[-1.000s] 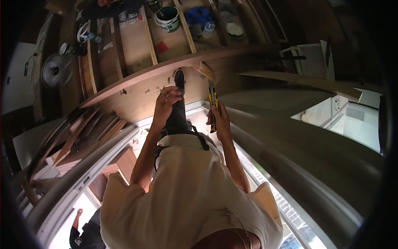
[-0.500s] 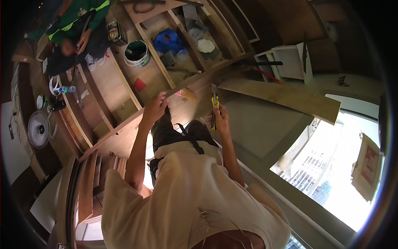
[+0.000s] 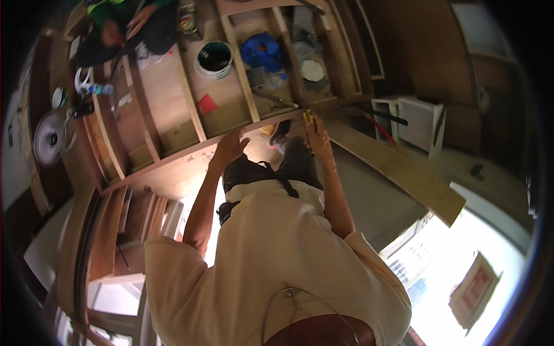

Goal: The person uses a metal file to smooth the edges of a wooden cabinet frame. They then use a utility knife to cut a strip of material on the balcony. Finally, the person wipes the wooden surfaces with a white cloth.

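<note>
My right hand is closed around a yellow and black utility knife, its tip pointing away from me by the near rail of a large wooden frame. My left hand is at the same rail, further left, with thumb and fingers apart and nothing seen in it. Whether it touches the wood, I cannot tell. My legs are under the rail's near side, and one shoe shows between the hands.
Inside the frame's bays are a white bucket, a red scrap and a blue bag. A person's hands are at the far left, above a fan. A long board lies to the right beside a bright opening.
My right hand has moved away from me with the knife, up to the rail. My left hand has loosened from the rail's edge, its fingers now spread. The whole view has shifted.
</note>
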A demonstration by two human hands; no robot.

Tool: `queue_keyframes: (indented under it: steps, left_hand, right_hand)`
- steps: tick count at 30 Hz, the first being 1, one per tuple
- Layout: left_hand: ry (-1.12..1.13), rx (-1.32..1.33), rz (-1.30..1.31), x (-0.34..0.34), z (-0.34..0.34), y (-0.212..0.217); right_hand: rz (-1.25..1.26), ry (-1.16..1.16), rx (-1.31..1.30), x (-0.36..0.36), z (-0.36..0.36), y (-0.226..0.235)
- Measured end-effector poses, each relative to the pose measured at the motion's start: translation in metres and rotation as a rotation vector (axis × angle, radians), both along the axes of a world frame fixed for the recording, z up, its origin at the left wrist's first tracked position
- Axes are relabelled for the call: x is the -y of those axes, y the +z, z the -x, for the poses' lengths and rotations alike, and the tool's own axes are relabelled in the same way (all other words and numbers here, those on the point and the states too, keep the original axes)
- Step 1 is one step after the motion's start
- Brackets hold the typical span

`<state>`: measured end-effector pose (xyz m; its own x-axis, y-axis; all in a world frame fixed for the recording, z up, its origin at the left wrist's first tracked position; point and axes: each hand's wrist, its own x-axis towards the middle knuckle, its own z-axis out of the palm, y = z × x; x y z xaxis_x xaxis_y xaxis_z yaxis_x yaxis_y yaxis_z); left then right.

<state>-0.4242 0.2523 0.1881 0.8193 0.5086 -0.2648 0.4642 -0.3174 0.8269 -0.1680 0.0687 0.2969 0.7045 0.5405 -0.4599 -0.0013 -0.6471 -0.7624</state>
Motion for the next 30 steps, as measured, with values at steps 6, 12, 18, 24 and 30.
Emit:
queue_keyframes:
  steps: [6, 12, 18, 24, 30]
  left_hand:
    - [0.124, 0.040, 0.111, -0.005, -0.086, -0.066]
    - [0.352, -0.058, 0.272, 0.012, -0.179, -0.146]
    - [0.609, -0.172, 0.277, 0.016, -0.257, -0.197]
    - [0.655, -0.210, 0.251, 0.004, -0.301, -0.217]
    - [0.616, -0.136, 0.221, 0.001, -0.328, -0.240]
  right_hand:
    - [0.300, 0.349, 0.223, -0.053, -0.096, -0.069]
    - [0.374, 0.712, 0.284, -0.096, -0.187, -0.158]
    - [0.405, 0.995, 0.383, -0.121, -0.234, -0.184]
    - [0.436, 1.074, 0.325, -0.137, -0.240, -0.173]
    - [0.555, 1.106, 0.290, -0.151, -0.236, -0.175]
